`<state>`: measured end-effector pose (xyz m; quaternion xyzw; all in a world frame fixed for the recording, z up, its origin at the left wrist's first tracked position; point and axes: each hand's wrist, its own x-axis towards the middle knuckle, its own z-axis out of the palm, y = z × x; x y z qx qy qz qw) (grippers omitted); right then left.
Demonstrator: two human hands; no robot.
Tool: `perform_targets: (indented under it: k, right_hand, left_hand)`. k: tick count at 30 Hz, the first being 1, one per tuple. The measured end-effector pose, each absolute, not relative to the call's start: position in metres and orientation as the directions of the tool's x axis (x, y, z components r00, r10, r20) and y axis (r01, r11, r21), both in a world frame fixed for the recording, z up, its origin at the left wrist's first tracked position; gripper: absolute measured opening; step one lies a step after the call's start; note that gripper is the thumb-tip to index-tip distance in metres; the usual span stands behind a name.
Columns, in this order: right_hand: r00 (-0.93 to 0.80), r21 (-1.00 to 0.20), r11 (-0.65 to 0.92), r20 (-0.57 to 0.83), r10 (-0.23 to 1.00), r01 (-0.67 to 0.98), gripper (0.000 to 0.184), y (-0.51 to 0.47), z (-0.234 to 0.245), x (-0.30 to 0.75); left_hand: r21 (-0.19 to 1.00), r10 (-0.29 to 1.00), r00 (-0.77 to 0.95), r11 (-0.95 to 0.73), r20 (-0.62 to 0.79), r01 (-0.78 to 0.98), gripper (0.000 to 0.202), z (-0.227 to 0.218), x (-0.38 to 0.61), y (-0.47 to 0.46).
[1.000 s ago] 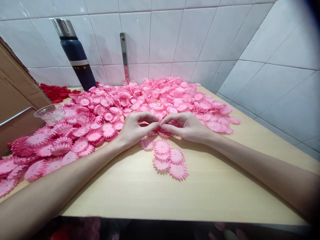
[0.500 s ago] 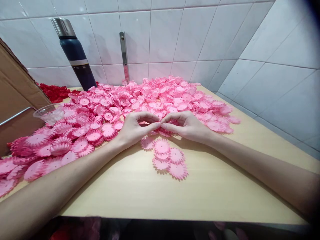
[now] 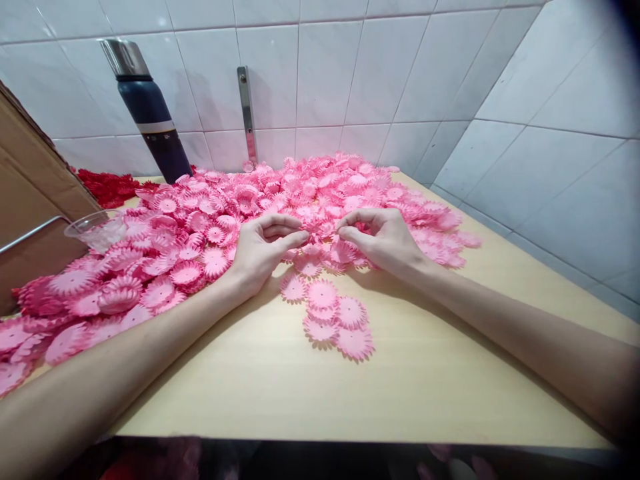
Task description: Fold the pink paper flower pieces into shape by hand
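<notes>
My left hand is closed in a pinch at the near edge of a wide heap of pink fringed flower pieces. Facing it, my right hand also pinches thumb to forefinger, a small gap away. Whatever sits in either pinch is too small to make out against the pink behind. Below the hands, several flat pink petal discs with small centre holes overlap on the pale wooden table. Other discs lie just under the fingertips.
A dark blue bottle stands by the tiled wall at the back left. Red flower pieces lie beside it. A clear plastic cup and a cardboard box are at the left. A metal strip is fixed to the wall.
My hands were touching at the fingertips and have drawn apart, left hand slightly leftward, right hand slightly rightward and up. Pink pieces now show between them.
</notes>
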<state>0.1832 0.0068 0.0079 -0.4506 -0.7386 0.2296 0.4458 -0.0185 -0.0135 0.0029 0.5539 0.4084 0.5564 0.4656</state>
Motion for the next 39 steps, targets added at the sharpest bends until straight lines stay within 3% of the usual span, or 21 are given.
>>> perform_targets:
  k: [10, 15, 18, 21, 25, 31, 39]
  right_hand:
    - [-0.093, -0.761, 0.48, 0.492, 0.866, 0.436, 0.01, 0.01, 0.006, 0.184]
    - [0.037, -0.813, 0.444, 0.492, 0.87, 0.376, 0.013, 0.022, 0.004, 0.195]
    - [-0.037, -0.787, 0.501, 0.525, 0.85, 0.36, 0.009, 0.017, 0.005, 0.191]
    - [-0.231, -0.67, 0.619, 0.58, 0.781, 0.409, 0.015, 0.002, 0.009, 0.18]
    - [-0.33, -0.586, 0.693, 0.613, 0.718, 0.419, 0.016, -0.008, 0.01, 0.172]
    - [-0.304, -0.66, 0.645, 0.569, 0.764, 0.385, 0.011, -0.001, 0.005, 0.176]
    - [-0.07, -0.671, 0.561, 0.61, 0.789, 0.485, 0.01, 0.003, 0.004, 0.172]
  left_hand:
    - [0.939, 0.983, -0.029, -0.181, 0.18, -0.291, 0.028, 0.008, -0.013, -0.016]
    - [0.873, 0.964, -0.216, -0.237, 0.156, -0.427, 0.02, 0.009, -0.025, -0.006]
    - [0.893, 0.96, -0.196, -0.26, 0.199, -0.366, 0.021, 0.007, -0.025, -0.007]
    - [0.923, 0.937, -0.029, -0.347, 0.347, -0.166, 0.02, 0.006, -0.018, -0.016]
    - [0.901, 0.895, 0.117, -0.434, 0.431, 0.0, 0.015, 0.008, -0.013, -0.026]
    - [0.91, 0.902, 0.124, -0.415, 0.413, -0.016, 0.013, 0.007, -0.015, -0.023]
    - [0.869, 0.869, 0.042, -0.494, 0.493, 0.035, 0.011, 0.009, -0.007, -0.023]
